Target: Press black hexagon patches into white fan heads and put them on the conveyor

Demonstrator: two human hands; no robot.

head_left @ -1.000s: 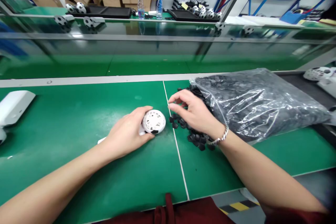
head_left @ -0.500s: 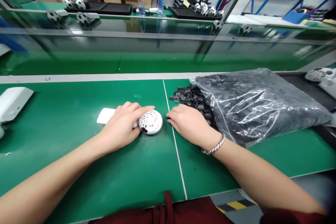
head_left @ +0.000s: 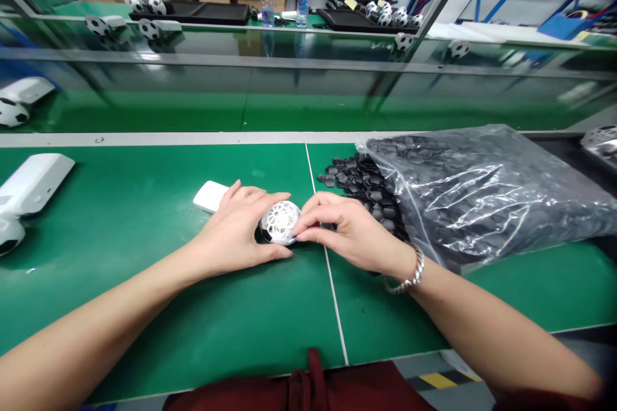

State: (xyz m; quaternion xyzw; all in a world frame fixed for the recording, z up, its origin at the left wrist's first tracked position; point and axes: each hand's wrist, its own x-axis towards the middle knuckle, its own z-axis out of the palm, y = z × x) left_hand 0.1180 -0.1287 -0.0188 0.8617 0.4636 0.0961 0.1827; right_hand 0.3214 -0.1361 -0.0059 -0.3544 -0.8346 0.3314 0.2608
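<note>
A round white piece with a lattice top (head_left: 280, 223) lies on the green table, joined to or beside a white flat part (head_left: 210, 196). My left hand (head_left: 241, 225) is wrapped round the round piece from the left, thumb and fingers at its sides. Pinched fingertips of my right hand (head_left: 344, 228) touch the piece's right edge; what they hold, if anything, is too small to make out. Beyond that hand, small black pieces (head_left: 369, 183) spill out of a clear plastic bag (head_left: 486, 192) full of them.
White devices (head_left: 36, 186) stand at the far left. A metal-edged ledge (head_left: 193, 139) runs behind the table. Past it, two bottles (head_left: 267, 5), black trays (head_left: 207, 13) and football-patterned balls (head_left: 157, 5) stand on another surface.
My right hand has moved left from beside the black pieces to the round piece's right edge. The view has shifted slightly, and my left thumb now lies along the piece's near side.
</note>
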